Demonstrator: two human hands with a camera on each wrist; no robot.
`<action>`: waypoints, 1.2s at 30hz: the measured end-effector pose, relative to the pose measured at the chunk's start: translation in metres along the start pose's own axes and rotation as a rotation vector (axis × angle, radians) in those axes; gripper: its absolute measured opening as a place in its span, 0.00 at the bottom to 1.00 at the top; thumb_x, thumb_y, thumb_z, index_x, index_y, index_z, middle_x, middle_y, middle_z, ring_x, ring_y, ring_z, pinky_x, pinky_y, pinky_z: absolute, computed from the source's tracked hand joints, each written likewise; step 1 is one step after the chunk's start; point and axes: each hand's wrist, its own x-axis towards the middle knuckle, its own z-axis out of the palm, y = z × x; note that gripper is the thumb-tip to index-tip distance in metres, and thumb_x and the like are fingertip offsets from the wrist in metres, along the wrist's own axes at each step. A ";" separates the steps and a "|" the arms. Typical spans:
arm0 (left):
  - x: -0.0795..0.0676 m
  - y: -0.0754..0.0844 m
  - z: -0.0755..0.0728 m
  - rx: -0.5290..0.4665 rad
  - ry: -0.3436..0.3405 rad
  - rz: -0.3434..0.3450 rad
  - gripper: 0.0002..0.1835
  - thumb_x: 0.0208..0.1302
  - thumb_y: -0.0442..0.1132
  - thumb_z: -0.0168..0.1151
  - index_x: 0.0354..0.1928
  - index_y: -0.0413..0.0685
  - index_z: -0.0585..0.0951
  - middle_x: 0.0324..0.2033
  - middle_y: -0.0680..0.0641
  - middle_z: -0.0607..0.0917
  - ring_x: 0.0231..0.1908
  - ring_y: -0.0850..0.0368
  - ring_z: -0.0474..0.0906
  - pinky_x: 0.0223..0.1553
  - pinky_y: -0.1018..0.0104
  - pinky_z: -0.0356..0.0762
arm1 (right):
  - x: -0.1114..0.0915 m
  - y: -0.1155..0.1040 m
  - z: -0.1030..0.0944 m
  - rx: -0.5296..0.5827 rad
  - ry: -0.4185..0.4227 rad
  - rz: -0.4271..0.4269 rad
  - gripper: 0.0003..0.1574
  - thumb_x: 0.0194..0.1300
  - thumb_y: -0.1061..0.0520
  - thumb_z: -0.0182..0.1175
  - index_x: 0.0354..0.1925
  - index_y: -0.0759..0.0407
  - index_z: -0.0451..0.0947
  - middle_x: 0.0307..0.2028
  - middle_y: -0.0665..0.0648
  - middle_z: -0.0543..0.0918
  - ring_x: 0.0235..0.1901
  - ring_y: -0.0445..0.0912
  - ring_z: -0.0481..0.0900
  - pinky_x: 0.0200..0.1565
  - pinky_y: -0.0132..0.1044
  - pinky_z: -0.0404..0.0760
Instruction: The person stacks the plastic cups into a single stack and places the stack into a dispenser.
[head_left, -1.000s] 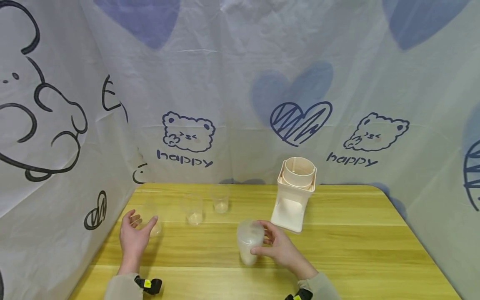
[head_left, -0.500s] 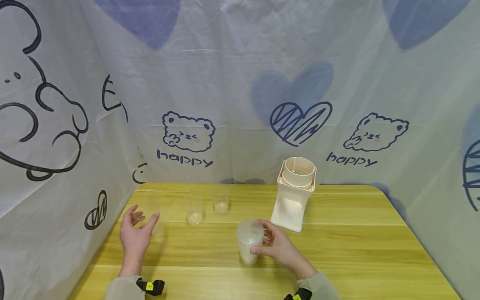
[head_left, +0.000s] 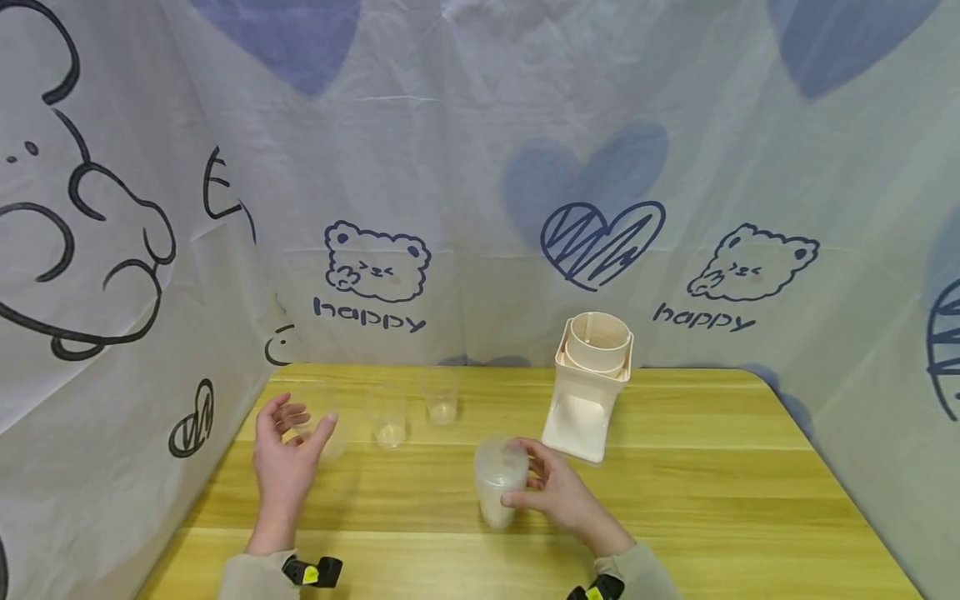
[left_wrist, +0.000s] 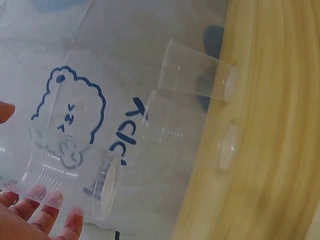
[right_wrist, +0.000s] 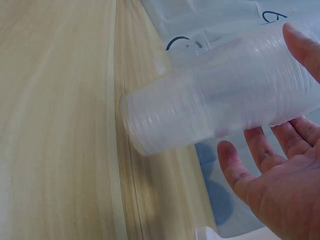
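At the left of the table, my left hand (head_left: 287,457) holds a clear plastic cup (left_wrist: 75,172) between thumb and curled fingers. In the left wrist view the fingertips (left_wrist: 52,200) show at the cup's side, and its base hangs short of the wooden top. Toward the table's middle, my right hand (head_left: 558,493) grips a tall stack of nested clear plastic cups (head_left: 497,492). The thumb lies on one side of this upright stack and the fingers on the other. The stack's narrow end (right_wrist: 142,125) points down at the table in the right wrist view.
Two more clear cups (head_left: 389,421) (head_left: 442,404) stand apart behind the hands. A cream plastic holder (head_left: 592,392) with a round tube on top and a flat tray foot is behind the right hand. A printed cloth (head_left: 480,183) hangs behind the wooden table (head_left: 712,467).
My left hand has moved a little to the right and away from me with the clear plastic cup, toward the two standing cups. The right hand and the stack have stayed put.
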 end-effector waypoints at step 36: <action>-0.041 0.064 0.061 -0.225 -0.457 0.164 0.35 0.54 0.31 0.74 0.63 0.43 0.70 0.53 0.46 0.80 0.53 0.46 0.76 0.49 0.66 0.78 | -0.003 -0.002 0.001 0.021 0.002 0.020 0.46 0.57 0.63 0.72 0.69 0.65 0.62 0.62 0.64 0.70 0.61 0.57 0.69 0.65 0.51 0.68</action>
